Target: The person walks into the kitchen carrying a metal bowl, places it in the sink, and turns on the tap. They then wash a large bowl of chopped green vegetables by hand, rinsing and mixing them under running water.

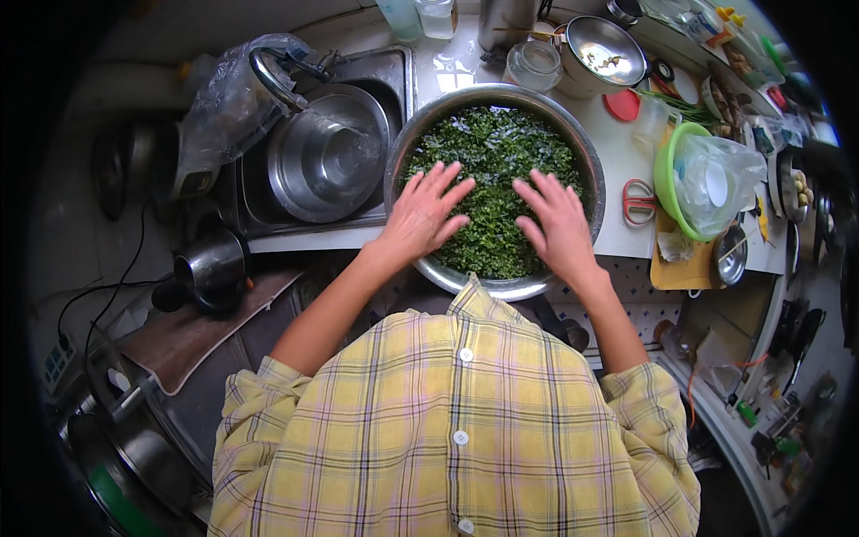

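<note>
A large steel basin [594,168] stands on the white counter, full of small-leaved greens [496,201] that look wet. Over its left side is my left hand [429,211], palm down with the fingers spread. My right hand [553,225] is above the right side, its fingers apart too. Neither hand grips anything; whether the fingertips touch the greens I cannot tell. To the left, a steel bowl [329,154] sits in the sink under the curved tap [268,77].
Right of the basin are red-handled scissors [639,201], a green plastic bowl [666,181] with a clear bag, and a yellow cutting board [684,268]. Behind stand a glass jar [533,66] and a steel bowl [607,54]. A steel pot [211,262] is at the lower left.
</note>
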A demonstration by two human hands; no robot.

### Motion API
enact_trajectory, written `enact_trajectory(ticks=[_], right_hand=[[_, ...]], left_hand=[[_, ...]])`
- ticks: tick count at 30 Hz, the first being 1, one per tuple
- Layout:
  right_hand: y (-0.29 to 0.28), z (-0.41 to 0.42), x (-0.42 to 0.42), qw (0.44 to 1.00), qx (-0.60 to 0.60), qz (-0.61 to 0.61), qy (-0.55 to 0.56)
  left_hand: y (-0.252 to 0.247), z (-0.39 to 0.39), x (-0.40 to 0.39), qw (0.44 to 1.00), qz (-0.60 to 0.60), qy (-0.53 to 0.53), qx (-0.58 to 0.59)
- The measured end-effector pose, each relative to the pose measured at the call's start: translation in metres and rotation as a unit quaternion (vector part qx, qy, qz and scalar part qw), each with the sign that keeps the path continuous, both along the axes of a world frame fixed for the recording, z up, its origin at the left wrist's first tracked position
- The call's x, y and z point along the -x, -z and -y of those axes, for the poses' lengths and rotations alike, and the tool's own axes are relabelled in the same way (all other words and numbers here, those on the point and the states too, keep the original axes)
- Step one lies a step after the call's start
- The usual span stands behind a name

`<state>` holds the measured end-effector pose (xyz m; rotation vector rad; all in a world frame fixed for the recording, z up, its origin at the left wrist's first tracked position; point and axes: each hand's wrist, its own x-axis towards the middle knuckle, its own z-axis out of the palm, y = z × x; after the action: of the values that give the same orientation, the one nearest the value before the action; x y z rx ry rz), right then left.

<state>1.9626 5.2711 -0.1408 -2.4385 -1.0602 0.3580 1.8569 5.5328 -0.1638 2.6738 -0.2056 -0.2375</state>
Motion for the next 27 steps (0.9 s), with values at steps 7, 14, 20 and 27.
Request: enact_trajectory(ticks=[7,14,20,27], right_hand=[[0.036,-0.015,-0.007,0.970,0.154,0.101,-0.156],[-0.004,0.000,-0.004,0.995,0.047,0.054,-0.074],[0.018,-0.006,0.024,0.971,0.151,0.044,-0.178],[0.004,-0.001,-0.001,0.992,0.067,0.090,-0.063]], left_hand=[[0.029,0.001,-0.009,0.989,-0.001,0.099,-0.114],[-0.011,0.003,-0.005,0.998,0.025,0.038,0.032],[0.015,0.010,0.012,0.990,-0.038,0.109,-0.079],[0.005,0.000,0.000,0.998,0.012,0.033,-0.052]])
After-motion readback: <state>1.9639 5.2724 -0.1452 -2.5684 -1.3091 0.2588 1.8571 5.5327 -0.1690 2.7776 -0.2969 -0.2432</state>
